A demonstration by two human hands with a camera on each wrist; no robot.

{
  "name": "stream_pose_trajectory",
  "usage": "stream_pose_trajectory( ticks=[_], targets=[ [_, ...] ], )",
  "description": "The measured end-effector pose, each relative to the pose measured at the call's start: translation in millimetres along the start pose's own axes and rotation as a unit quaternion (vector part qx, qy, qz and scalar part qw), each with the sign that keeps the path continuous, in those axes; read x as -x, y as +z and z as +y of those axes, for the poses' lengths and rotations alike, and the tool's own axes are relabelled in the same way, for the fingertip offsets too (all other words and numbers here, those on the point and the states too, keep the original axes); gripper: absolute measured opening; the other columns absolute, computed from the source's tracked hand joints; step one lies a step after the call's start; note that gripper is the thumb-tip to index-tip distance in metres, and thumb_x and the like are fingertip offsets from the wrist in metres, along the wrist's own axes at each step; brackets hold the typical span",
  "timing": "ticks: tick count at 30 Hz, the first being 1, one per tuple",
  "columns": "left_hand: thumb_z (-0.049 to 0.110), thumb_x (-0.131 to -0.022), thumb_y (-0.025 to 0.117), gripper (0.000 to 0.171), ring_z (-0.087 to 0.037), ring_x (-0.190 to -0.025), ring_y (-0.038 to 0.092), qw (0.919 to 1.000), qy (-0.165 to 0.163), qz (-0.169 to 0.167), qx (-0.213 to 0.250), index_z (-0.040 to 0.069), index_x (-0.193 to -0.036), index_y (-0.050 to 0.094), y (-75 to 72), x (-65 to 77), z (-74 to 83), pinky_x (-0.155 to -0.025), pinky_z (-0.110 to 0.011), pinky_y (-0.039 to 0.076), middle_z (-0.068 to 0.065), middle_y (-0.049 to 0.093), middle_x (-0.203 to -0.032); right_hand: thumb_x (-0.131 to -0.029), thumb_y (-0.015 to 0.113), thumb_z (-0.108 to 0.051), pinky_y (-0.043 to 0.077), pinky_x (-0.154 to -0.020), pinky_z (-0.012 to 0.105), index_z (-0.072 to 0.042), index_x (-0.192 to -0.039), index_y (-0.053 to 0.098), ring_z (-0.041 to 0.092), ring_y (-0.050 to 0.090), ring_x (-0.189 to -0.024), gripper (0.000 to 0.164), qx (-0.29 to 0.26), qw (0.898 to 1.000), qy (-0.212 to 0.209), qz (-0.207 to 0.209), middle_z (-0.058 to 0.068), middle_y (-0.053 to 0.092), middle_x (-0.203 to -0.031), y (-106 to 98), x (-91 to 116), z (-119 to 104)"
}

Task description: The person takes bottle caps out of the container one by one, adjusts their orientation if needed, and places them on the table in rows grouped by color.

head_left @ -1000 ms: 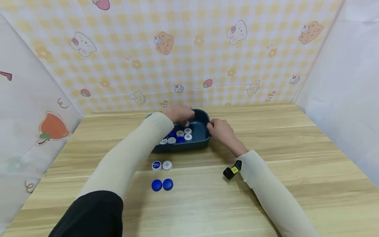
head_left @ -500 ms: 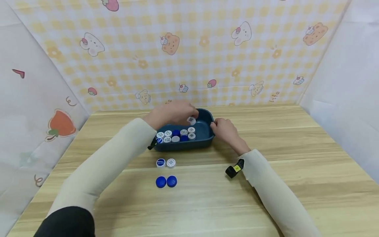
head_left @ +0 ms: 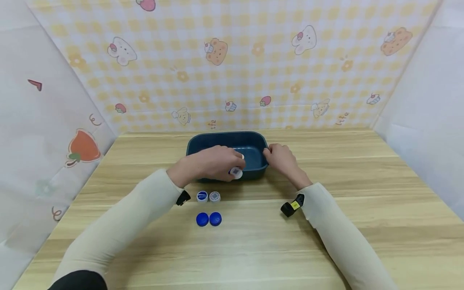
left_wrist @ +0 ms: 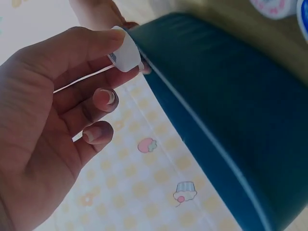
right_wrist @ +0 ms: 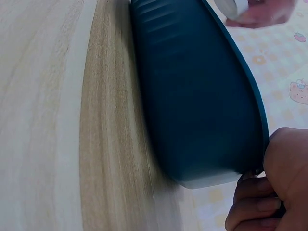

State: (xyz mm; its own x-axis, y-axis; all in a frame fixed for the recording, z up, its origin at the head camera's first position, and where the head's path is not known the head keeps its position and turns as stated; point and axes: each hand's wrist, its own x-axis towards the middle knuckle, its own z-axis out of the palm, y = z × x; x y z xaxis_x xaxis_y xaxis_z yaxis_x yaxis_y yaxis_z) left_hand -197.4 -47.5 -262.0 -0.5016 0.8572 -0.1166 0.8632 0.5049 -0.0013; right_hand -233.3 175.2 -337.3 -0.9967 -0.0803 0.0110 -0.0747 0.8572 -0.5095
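Observation:
My left hand (head_left: pixel 214 163) pinches a white bottle cap (head_left: pixel 236 173) between thumb and fingers, just over the front rim of a dark blue bin (head_left: pixel 256 175). In the left wrist view the cap (left_wrist: pixel 127 54) appears beside the rim, the other fingers loosely bent. At the bin's right end my right hand (head_left: pixel 284 161) grips the rim, thumb on the near side. The left hand hides most of the bin's contents. In front of the bin, a cap with blue print (head_left: pixel 202 196) and a white cap (head_left: pixel 215 196) sit side by side.
Nearer to me lie two blue caps (head_left: pixel 202 219), next to each other on the wooden table (head_left: pixel 253 249). A yellow checked cloth (head_left: pixel 246 72) hangs behind the table, with white sheets on both sides.
My left hand has lifted the white cap out of the bin and brought it toward me, over the front rim. The right hand keeps its hold on the bin. The head view has shifted slightly.

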Motion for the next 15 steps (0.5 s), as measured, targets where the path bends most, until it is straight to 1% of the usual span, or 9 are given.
stream_pose_trajectory(
  ticks=[6,9,13,15],
  targets=[
    [0.025,-0.089,0.069,0.022,-0.015,-0.083,0.059,0.9984,0.029,0.021,-0.043,0.016,-0.109,0.069,7.8,10.3,13.1,-0.076,-0.027,0.050,0.000,0.065,-0.102,-0.099,0.041,-0.028,0.032,-0.047,0.028,-0.009,-0.068,0.048,0.020,0.045,-0.052,0.037,-0.007,1.000,-0.004,0.007,0.004,0.046,-0.058,1,-2,-1],
    [0.024,-0.089,0.068,0.018,-0.015,-0.078,0.060,0.9968,0.041,0.028,-0.062,0.016,-0.105,0.069,12.2,14.3,21.2,-0.071,-0.027,0.051,0.001,0.066,-0.098,-0.099,0.040,-0.028,0.033,-0.047,0.029,-0.009,-0.069,0.049,0.020,0.046,-0.052,0.037,-0.005,1.000,-0.006,0.007,0.004,0.046,-0.059,0,-3,0],
    [0.021,-0.087,0.068,0.017,-0.014,-0.070,0.059,0.9947,0.057,0.023,-0.082,0.015,-0.103,0.070,26.9,16.5,29.2,-0.064,-0.026,0.051,0.001,0.065,-0.092,-0.099,0.040,-0.028,0.033,-0.047,0.029,-0.008,-0.069,0.050,0.021,0.046,-0.053,0.037,-0.006,1.000,-0.007,0.004,0.004,0.046,-0.059,1,-3,0],
    [0.021,-0.087,0.068,0.018,-0.014,-0.071,0.061,0.9940,0.062,0.015,-0.088,0.015,-0.104,0.070,35.5,17.0,31.8,-0.063,-0.025,0.050,0.001,0.065,-0.093,-0.099,0.040,-0.027,0.033,-0.047,0.028,-0.008,-0.069,0.050,0.021,0.046,-0.053,0.037,-0.007,1.000,-0.007,0.001,0.004,0.046,-0.059,1,-2,0]
  ],
)
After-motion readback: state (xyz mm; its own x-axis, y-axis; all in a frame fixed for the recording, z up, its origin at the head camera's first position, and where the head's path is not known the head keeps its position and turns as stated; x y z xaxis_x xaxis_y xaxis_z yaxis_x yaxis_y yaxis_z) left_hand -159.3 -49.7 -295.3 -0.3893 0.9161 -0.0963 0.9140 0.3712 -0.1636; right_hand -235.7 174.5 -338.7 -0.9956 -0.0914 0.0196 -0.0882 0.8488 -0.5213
